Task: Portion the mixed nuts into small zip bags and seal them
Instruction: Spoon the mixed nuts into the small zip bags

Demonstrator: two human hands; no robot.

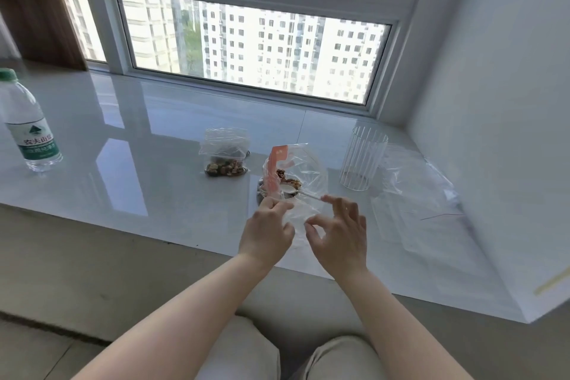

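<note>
My left hand (267, 230) pinches the left edge of a small clear zip bag (296, 216) held just above the sill's front. My right hand (339, 234) pinches the bag's right edge between thumb and curled fingers, with its index finger raised near the handle of a white spoon (290, 188). The spoon lies in an open nut packet with an orange strip (277, 163), where mixed nuts (287, 177) show. A zip bag with nuts in its bottom (225, 160) stands to the left of the packet.
A ribbed clear glass cup (362, 160) stands right of the packet, with a loose pile of empty clear bags (416, 197) beside it by the wall. A water bottle (29, 126) stands at far left on the glossy white sill (138, 163). My knees are below the edge.
</note>
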